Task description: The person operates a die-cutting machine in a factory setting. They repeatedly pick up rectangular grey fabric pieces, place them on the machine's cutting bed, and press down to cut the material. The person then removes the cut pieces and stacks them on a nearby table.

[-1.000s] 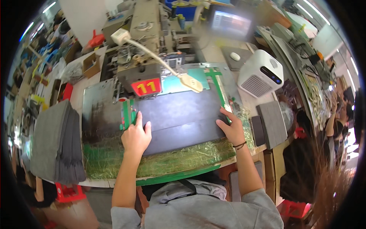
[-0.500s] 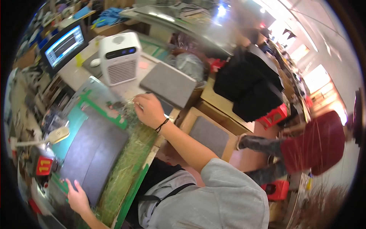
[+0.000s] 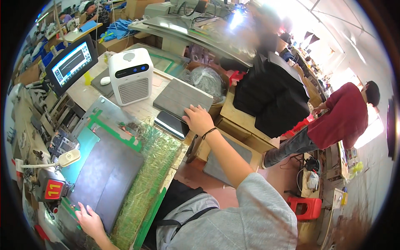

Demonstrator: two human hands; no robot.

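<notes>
A dark grey fabric-like panel [image 3: 109,173] with a lengthwise seam lies on the green-edged work table. My left hand [image 3: 91,221] is at its near left end, with fingers spread and touching its edge. My right hand [image 3: 199,121] reaches out to the right side of the table. Its fingertips rest on the near edge of a stack of flat grey panels [image 3: 182,96], with the fingers apart and nothing seen in them. Just left of that hand lies a phone [image 3: 171,124] with a dark screen.
Behind the panel stands a white boxy fan unit [image 3: 131,77], with a screen [image 3: 71,62] to its left. A machine arm with a white lamp [image 3: 69,158] borders the left side. Black fabric [image 3: 271,93] is piled at right. Beyond it a person in dark red [image 3: 339,116] stands near a red stool [image 3: 306,208].
My right hand has moved right, from over the table's far part to the stacked grey panels. My left hand stays near the panel's end. The person in red has changed posture.
</notes>
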